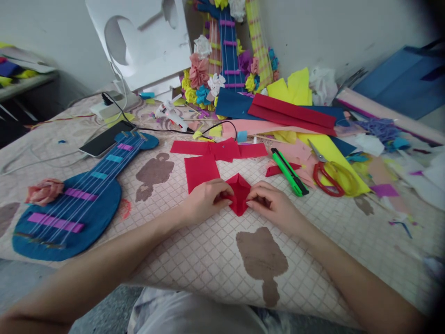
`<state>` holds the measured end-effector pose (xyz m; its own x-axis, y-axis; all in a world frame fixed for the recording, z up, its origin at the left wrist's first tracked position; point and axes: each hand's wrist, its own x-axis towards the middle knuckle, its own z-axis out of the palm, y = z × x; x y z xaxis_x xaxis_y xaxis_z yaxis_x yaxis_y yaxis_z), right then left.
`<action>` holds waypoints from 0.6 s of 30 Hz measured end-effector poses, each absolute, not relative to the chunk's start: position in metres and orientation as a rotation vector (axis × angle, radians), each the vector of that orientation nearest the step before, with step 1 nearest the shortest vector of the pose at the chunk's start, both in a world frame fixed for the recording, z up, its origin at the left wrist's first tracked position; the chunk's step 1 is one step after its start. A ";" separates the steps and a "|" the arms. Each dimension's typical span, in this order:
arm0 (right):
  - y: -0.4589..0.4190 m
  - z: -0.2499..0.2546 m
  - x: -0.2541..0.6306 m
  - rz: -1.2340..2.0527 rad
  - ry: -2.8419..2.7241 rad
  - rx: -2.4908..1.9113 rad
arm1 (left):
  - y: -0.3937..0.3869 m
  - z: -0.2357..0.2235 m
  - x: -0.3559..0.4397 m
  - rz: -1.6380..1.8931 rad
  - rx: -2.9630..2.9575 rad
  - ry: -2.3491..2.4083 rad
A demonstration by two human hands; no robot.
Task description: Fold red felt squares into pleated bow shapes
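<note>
Two bare hands meet over a table (208,253), pinching a red piece (238,195) at the centre of the clock; the left hand (208,198) has thumb and fingertips closed on its 9 o'clock edge, the right hand (269,202) pinches its 3 o'clock edge, a grip that seems meant to keep the folds spread evenly; the inner creases are small and partly shaded, so whether it is paper or cloth I cannot tell.

At 10 o'clock a red square (201,170) lies flat, just beside the left hand; red strips (222,150) lie past it, nearer 12, probably kept close as matching stock; a green cutter (289,172) at 2 and scissors (329,166) beyond it lie handy for the right hand.

Farther out, a glue gun (174,118) lies at 11, corded; a blue guitar (100,204) fills 9 o'clock, apparently set aside to free the middle.
</note>
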<state>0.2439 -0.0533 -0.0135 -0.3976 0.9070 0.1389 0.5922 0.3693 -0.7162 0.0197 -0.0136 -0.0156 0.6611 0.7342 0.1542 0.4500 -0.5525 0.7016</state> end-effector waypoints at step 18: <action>-0.058 -0.013 0.231 0.615 -2.088 -1.455 | -0.012 -0.010 0.024 0.566 2.137 0.950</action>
<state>0.2306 -0.0582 -0.0126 -0.2896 0.9445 0.1551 0.7099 0.3207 -0.6271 0.0235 -0.0125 -0.0099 0.6320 0.7686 0.0987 0.4530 -0.4698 0.7577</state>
